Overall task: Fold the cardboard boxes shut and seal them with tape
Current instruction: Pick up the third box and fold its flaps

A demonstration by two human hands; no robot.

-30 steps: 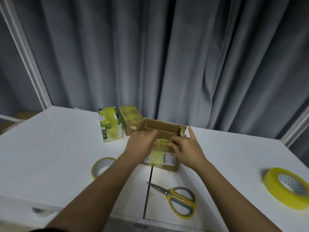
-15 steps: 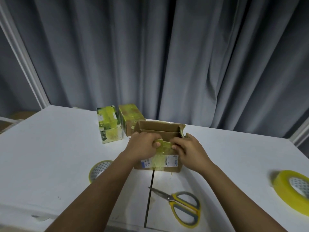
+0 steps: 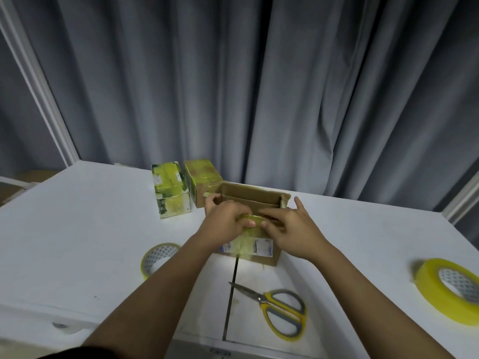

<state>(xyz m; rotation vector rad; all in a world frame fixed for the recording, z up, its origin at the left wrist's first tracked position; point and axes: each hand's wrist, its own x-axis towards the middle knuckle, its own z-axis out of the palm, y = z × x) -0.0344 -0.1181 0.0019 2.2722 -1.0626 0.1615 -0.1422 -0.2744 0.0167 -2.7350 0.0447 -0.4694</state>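
Note:
A brown cardboard box [image 3: 261, 256] with old yellow tape and a white label stands open-topped in the middle of the white table [image 3: 77, 229]. My left hand [image 3: 225, 224] and my right hand [image 3: 290, 229] both press its near flap down over the opening, fingertips almost meeting on a yellowish taped strip. The far flap still stands up. Two taped-up boxes wait behind to the left: a yellow-green one [image 3: 171, 193] and a browner one [image 3: 202, 180]. A yellow tape roll [image 3: 158, 257] lies left of my forearm, a larger one [image 3: 451, 291] lies at the right edge.
Yellow-handled scissors [image 3: 277, 307] lie shut in front of the box, blades pointing left. A dark seam [image 3: 230, 299] splits the tabletop under the box. Grey curtains [image 3: 233, 86] hang right behind the table.
Both hands have shifted on the near flap and pushed it further over the opening; the right thumb now sticks out to the side. The view has dipped slightly.

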